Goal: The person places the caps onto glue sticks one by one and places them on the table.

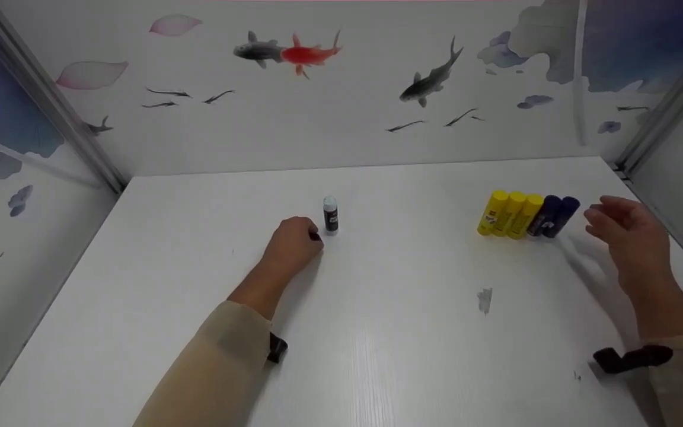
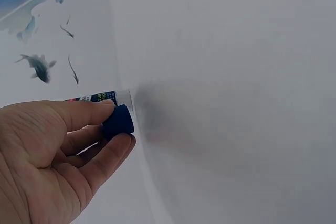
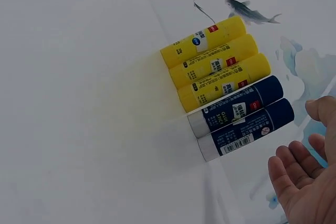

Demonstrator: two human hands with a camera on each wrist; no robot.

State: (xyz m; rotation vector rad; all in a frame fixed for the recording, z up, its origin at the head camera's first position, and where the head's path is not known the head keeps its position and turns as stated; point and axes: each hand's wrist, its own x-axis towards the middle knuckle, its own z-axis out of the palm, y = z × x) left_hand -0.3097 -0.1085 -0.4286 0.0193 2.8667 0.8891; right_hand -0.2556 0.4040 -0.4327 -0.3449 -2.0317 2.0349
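Observation:
A dark blue glue stick cap sits between the thumb and fingers of my left hand, low over the table. Just right of that hand stands an upright glue stick with a dark label and a pale, uncapped top; the left wrist view shows its white base behind the cap. My right hand is beside the row on the right, its fingers loosely bent with nothing in them. That row has three yellow glue sticks and two dark blue glue sticks, standing side by side.
The white table has a grey smudge in front of the row. A wall panel printed with fish closes off the back, and side panels stand left and right.

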